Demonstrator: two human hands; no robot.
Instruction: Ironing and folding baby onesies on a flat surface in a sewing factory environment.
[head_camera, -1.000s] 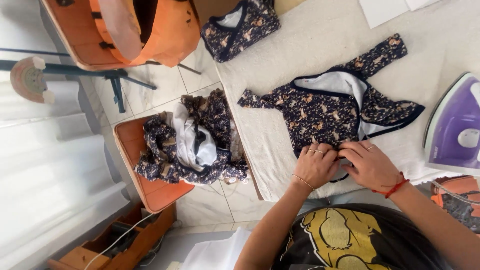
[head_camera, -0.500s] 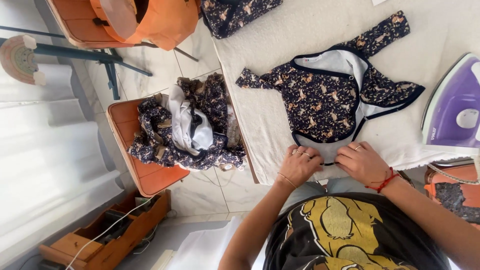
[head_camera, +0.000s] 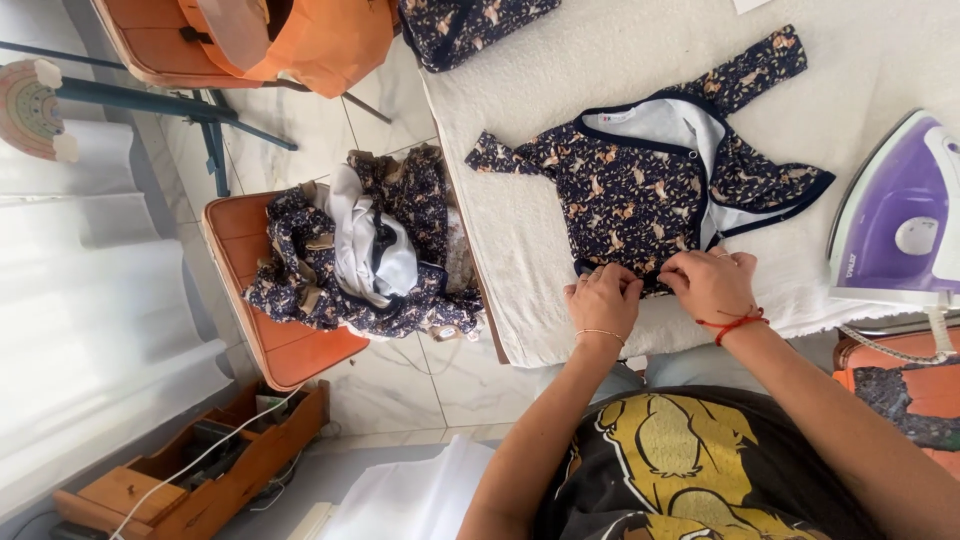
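Observation:
A small dark blue baby garment (head_camera: 650, 180) with an orange animal print lies spread on a white towel-covered board (head_camera: 540, 90). Its front is partly open, showing a pale lining. My left hand (head_camera: 603, 300) and my right hand (head_camera: 712, 285) sit side by side at the garment's near hem. Both pinch the fabric edge there. A thin bracelet circles my left wrist and a red cord my right wrist.
A purple and white iron (head_camera: 900, 225) stands at the board's right end. An orange chair (head_camera: 300, 350) to the left holds a heap of similar printed clothes (head_camera: 350, 250). Another folded printed garment (head_camera: 470, 25) lies at the board's far edge. A wooden box (head_camera: 200, 470) sits on the floor.
The view has shifted slightly. Both hands stay at the garment's near hem, working the fabric edge with small finger movements.

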